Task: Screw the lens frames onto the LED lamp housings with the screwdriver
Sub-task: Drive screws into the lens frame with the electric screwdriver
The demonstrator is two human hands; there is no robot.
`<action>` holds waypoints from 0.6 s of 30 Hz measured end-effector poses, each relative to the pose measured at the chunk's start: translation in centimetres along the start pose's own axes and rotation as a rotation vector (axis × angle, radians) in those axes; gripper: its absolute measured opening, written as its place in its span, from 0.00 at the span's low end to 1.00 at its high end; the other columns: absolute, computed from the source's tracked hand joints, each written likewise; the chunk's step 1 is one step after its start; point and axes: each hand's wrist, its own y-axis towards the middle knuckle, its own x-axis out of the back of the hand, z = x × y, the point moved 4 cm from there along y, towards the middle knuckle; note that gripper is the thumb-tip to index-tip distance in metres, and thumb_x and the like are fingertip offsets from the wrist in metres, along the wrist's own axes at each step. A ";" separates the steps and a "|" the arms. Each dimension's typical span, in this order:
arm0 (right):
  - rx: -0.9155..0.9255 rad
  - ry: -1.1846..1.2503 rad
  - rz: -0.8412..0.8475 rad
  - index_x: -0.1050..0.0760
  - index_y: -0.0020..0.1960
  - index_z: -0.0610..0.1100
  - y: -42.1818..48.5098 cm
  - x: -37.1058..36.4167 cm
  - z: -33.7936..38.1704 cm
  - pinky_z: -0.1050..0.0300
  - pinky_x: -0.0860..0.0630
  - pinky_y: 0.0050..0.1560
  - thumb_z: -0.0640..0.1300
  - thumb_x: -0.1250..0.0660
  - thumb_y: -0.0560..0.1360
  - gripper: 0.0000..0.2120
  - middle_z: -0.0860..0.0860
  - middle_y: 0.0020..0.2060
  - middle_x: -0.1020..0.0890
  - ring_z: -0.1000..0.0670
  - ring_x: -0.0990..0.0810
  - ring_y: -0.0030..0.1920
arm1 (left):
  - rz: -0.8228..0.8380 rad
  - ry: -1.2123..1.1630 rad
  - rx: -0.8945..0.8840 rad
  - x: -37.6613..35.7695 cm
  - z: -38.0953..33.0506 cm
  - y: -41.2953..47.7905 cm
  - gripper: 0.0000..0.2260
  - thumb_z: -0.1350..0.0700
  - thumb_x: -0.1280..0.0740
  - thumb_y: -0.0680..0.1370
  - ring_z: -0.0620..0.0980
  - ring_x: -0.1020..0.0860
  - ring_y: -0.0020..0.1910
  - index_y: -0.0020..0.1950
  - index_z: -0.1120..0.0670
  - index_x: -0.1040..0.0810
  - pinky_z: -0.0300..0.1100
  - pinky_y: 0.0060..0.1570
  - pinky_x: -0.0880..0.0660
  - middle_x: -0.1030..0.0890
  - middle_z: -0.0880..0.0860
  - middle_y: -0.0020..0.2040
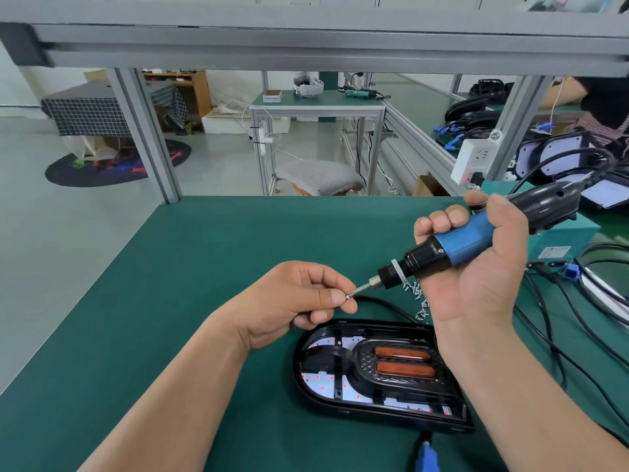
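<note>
Green bench mat [163,301] covers the table.

Left hand [299,301]: held above the mat, thumb and forefinger pinching a small screw [348,296] against the tip of the screwdriver bit [362,288]. Other fingers are curled under.

LED lamp housing [299,369]: lies flat on the mat, below and between both hands, near the front edge. The lens frame [367,364], black with two orange lenses, sits inside the housing. A blue plug [426,458] lies just in front of the housing's near rim.

Loose screws [421,303]: small pile on the mat, just behind the housing and beside the right wrist.

Screwdriver [466,240]: blue and black body, tilted, with the bit pointing down-left toward the left hand.

Right hand [483,270]: fingers wrapped round the screwdriver's blue body, lifted clear of the housing.

Black cables [558,321] trail over the mat at far right.
</note>
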 end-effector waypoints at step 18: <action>0.011 -0.071 -0.015 0.26 0.51 0.45 -0.1 0.2 -0.2 0.53 0.23 0.50 0.47 0.35 0.82 0.05 0.51 0.36 0.26 0.50 0.26 0.37 | -0.020 -0.013 0.010 0.0 0.0 0.0 0.06 0.63 0.28 0.77 0.44 0.29 0.30 0.52 0.56 0.13 0.32 0.25 0.37 0.14 0.62 0.48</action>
